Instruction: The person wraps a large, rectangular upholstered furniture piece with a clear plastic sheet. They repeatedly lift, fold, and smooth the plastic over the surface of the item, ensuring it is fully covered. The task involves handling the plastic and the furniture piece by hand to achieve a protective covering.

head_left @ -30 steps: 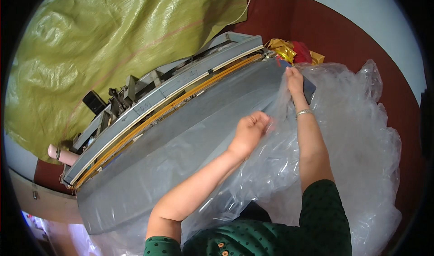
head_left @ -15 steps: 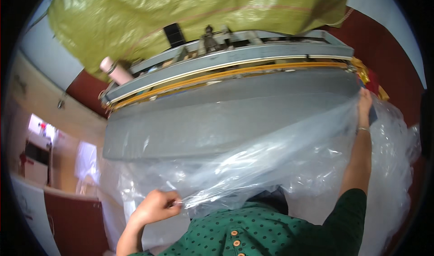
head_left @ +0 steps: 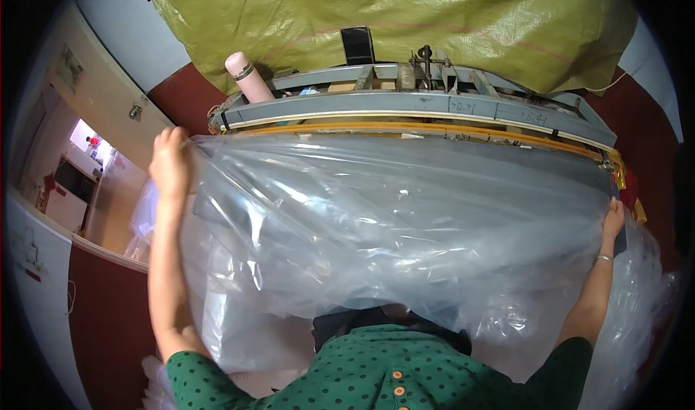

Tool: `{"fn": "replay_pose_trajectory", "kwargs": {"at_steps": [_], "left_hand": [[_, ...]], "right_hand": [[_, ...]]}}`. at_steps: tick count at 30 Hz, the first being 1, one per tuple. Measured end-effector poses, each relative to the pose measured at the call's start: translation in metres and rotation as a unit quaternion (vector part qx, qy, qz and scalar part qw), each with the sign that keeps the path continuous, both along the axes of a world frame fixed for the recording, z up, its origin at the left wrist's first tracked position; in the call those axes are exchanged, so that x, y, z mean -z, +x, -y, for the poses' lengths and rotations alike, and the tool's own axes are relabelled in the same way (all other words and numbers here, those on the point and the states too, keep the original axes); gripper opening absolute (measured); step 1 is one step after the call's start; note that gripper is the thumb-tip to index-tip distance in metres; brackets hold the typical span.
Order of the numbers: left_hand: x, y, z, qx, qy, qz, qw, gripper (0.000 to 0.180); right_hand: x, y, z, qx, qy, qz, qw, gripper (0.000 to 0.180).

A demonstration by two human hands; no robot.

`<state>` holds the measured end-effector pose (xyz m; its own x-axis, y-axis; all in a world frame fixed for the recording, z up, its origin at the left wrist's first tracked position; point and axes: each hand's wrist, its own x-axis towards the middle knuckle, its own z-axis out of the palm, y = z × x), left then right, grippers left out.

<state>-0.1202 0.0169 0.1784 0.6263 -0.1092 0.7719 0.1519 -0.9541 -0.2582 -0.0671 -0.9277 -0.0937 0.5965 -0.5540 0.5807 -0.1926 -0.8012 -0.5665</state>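
A wide sheet of clear plastic film [head_left: 376, 214] stretches across the grey bench top [head_left: 550, 165] in front of me. My left hand [head_left: 170, 162] is closed on the film's edge at the far left, near the bench's back corner. At the right end my right hand [head_left: 614, 219] pinches the film, close to the bench's edge. Folds run through the film from the left hand toward the middle and right. Loose film drapes over the front of the bench toward my body and hangs down at the right.
Behind the bench top runs a grey metal frame [head_left: 289, 113] with an orange strip [head_left: 420, 128]. A pink flask [head_left: 247, 78] and a black rectangular object [head_left: 357, 45] stand at the back. Yellow-green woven sheeting [head_left: 463, 19] covers something behind. A door [head_left: 108, 84] stands open at left.
My left hand has moved from near my body up to the far left, drawing the film over the bench top. My right hand stays at the right end. The view has shifted left.
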Motion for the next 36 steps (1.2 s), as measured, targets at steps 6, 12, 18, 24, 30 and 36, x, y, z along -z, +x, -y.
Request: {"fn": "replay_pose_trajectory", "kwargs": {"at_steps": [6,12,18,24,30,36], "left_hand": [[0.148,0.011,0.117,0.321,-0.223,-0.388,0.835,0.046],[0.192,0.031,0.085,0.244,-0.251,-0.421,0.837,0.054],[0.19,0.058,0.085,0.318,-0.238,-0.308,0.864,0.034],[0.196,0.084,0.103,0.216,-0.303,-0.233,0.899,0.018],[0.189,0.088,0.106,0.184,-0.377,-0.261,0.869,0.013],[0.184,0.118,0.124,0.251,-0.389,-0.14,0.875,0.012]], "right_hand": [[0.0,-0.02,0.024,0.043,0.005,-0.003,0.999,0.034],[0.003,-0.023,0.025,0.04,0.014,-0.008,0.999,0.036],[0.011,-0.028,0.043,0.034,0.044,0.034,0.998,0.035],[-0.002,-0.051,0.053,-0.038,0.368,0.201,0.907,0.024],[-0.026,-0.081,0.03,-0.082,0.392,0.191,0.896,0.032],[-0.069,-0.078,0.116,-0.123,0.41,0.172,0.887,0.026]]}}
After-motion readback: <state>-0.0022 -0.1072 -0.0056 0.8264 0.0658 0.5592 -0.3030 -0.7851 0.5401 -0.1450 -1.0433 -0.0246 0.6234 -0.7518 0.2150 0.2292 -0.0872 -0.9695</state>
